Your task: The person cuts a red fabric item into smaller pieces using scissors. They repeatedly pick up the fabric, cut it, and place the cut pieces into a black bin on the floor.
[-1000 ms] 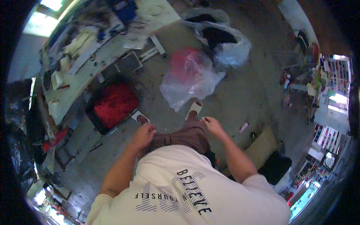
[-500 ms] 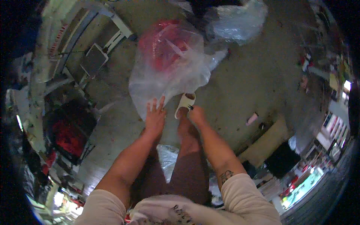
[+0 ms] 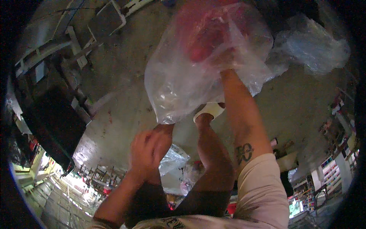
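Observation:
A large clear plastic bag [image 3: 175, 86] spreads across the floor in front of me, with a red bundle [image 3: 204, 40] showing hazily through it. My right arm stretches forward to the bag, and my right hand [image 3: 224, 58] lies behind a layer of its plastic, close to the red bundle. Its fingers are too veiled to read. My left hand [image 3: 148, 149] hovers over my left leg, a little nearer than the bag's gathered lower corner. Motion smears its fingers, and I cannot tell whether they hold anything. A pale slipper [image 3: 209, 110] on my right foot stands beside the bag's near edge.
Another crumpled clear plastic bag [image 3: 314, 47] lies at the far right. Frames and a dark flat panel [image 3: 106, 23] are at the far left, with a black box-like object [image 3: 57, 114] nearer. More clear plastic [image 3: 173, 158] lies between my legs.
My right hand has gone from beside the slipper forward behind the bag's plastic. My left hand has drawn back from the bag's edge. The view has shifted, and the bag appears larger.

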The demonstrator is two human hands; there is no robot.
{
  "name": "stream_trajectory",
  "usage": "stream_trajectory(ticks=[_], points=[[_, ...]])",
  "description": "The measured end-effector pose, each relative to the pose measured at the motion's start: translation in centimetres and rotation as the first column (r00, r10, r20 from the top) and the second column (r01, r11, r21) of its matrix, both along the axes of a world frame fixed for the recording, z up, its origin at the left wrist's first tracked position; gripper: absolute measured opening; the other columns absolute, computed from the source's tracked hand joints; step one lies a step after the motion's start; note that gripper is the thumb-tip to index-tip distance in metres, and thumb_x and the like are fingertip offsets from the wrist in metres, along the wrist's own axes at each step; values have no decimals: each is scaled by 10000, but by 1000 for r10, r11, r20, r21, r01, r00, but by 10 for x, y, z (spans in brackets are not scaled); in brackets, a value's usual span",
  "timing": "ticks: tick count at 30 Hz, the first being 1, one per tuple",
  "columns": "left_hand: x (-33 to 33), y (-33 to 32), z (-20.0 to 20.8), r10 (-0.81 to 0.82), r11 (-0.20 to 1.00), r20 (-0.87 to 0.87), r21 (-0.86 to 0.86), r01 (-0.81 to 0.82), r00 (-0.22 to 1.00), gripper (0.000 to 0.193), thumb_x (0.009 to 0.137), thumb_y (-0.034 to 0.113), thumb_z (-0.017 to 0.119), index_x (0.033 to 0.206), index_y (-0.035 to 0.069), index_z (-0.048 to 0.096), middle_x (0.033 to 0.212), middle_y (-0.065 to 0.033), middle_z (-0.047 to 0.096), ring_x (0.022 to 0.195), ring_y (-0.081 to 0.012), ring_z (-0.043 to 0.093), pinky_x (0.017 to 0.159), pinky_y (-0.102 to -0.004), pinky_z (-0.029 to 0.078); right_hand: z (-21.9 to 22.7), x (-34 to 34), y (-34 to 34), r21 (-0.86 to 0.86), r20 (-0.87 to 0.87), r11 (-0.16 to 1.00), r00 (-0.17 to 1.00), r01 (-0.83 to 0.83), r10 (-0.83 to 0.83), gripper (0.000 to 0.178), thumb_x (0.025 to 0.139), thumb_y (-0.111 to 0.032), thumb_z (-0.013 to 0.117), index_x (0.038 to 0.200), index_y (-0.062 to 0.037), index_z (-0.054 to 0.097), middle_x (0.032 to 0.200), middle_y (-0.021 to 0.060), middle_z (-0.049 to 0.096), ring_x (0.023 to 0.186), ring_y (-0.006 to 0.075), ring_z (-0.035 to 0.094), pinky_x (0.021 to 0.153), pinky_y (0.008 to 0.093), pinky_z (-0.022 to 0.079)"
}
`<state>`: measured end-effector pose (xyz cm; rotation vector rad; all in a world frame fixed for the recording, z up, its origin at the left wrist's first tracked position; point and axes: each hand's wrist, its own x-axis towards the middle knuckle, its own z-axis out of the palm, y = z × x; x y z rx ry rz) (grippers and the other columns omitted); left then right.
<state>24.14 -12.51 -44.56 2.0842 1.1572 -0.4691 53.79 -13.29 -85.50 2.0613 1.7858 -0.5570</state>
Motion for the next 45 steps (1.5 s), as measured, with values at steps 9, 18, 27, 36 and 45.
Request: stream_trajectory(ticks=[9,18,27,36,45], points=[[-89,-68,53,125,989,-168,-64,-137,978,286,815,172,621,1083,71,610,1109,-135,536,1053,-355,489,923,-477,378,102,36,-32,-279,-335,798,724,535,-603,497,900,-383,499,1300,-89,520,1286,134,516,1132,319,514,979,460,374],[-71,-81,73,185,977,-97,-90,-194,978,271,803,157,643,1052,54,615,1126,-159,544,1068,-364,507,926,-471,418,233,-2,-136,-215,-658,7,-140,977,-740,274,801,-160,657,1050,-59,604,909,63,609,771,184,560,683,339,472],[-41,-95,177,99,968,8,-231,-94,995,286,837,190,629,1063,15,621,1119,-218,568,1049,-405,545,928,-466,439,453,-20,-207,-626,-584,355,-115,695,-804,389,863,-295,699,1112,-9,612,944,57,658,827,160,604,693,312,485],[-14,-88,268,79,969,191,-247,-30,978,300,849,221,641,1105,66,624,1099,-187,592,1036,-376,572,907,-451,458,739,36,-188,-533,-700,557,39,637,-713,390,865,-309,701,1122,-26,624,980,38,665,882,144,609,808,316,480],[68,-92,233,-88,929,401,-298,220,912,541,776,306,732,1233,76,557,1187,-194,566,1138,-350,546,954,-442,453,777,-2,-156,-588,-784,378,-389,716,-483,266,880,-232,684,1066,-56,615,933,13,634,813,134,599,704,287,482]])
